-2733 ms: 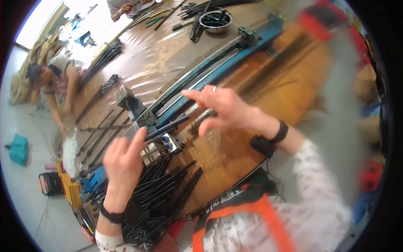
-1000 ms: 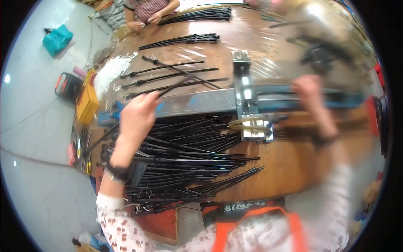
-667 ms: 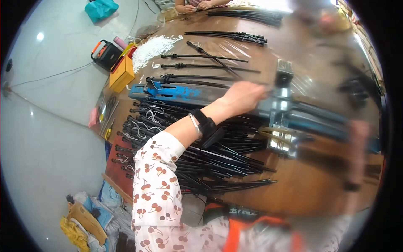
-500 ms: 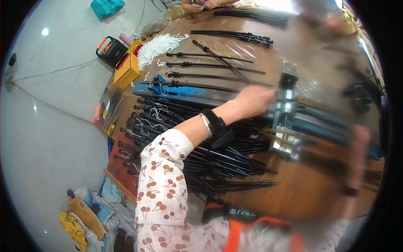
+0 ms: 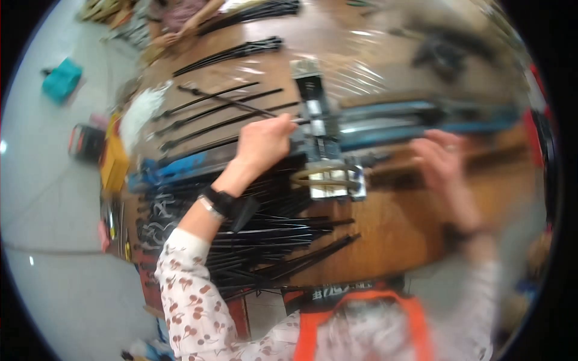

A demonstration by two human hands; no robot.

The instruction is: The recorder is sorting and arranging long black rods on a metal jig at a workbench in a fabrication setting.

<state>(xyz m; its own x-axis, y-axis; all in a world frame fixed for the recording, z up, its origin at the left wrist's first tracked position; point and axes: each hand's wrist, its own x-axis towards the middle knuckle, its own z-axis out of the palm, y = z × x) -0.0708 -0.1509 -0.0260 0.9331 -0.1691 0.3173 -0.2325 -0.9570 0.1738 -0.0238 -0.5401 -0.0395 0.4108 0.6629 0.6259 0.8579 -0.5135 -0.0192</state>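
Observation:
My left hand [image 5: 265,141] is closed, thumb and fingers pinched together, round the end of a thin black rod [image 5: 211,144]. The rod lies along a long blue metal bar fixture [image 5: 174,167]. Just past my fingertips stands a shiny metal clamp block [image 5: 316,126], with a tan band [image 5: 325,177] looped at its near end. My right hand [image 5: 442,159] is smeared by motion, hovering right of the block near the blue rails [image 5: 385,129]. Its fingers look stretched out and apart, and nothing shows in them.
Many black rods with white cords [image 5: 229,240] are heaped left of the block on the wooden table [image 5: 397,222]. Several rods [image 5: 223,111] lie beyond the fixture. A yellow box [image 5: 113,162] and white pieces [image 5: 144,114] sit at left; another person's hand [image 5: 165,40] shows at the far edge.
The whole view has swung, shifting the table and clamp block leftward in the picture. My left hand stays close to the block. The right hand has moved up nearer the blue rails.

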